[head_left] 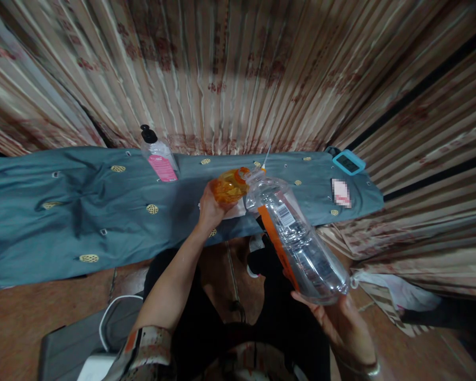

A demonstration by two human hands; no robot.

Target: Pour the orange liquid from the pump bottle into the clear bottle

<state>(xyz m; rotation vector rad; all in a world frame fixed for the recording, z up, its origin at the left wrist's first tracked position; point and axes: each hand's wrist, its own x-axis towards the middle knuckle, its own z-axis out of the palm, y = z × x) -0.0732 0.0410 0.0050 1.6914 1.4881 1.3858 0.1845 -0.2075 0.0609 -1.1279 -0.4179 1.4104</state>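
My left hand [212, 209] is wrapped round a small transparent orange bottle [230, 188] over the near middle of the cloth-covered table. A large clear plastic bottle [305, 243] with an orange label and a barcode is tipped, its neck pointing away to the left. That neck meets the mouth of the orange bottle, or lies right beside it; I cannot tell which. Around the clear bottle's base, close to my lap, my right hand [347, 325] is closed. Whether liquid passes between the two is too blurred to see. Something white and flat [236, 210] lies beneath the orange bottle.
A pump bottle with a pink label [162, 166] stands at the back left of the blue-green cloth [83, 211]. On the right are a light-blue digital device [349, 162] and a pixelated card [341, 192]. Pleated curtains [222, 79] hang behind. A white cable [111, 307] runs lower left.
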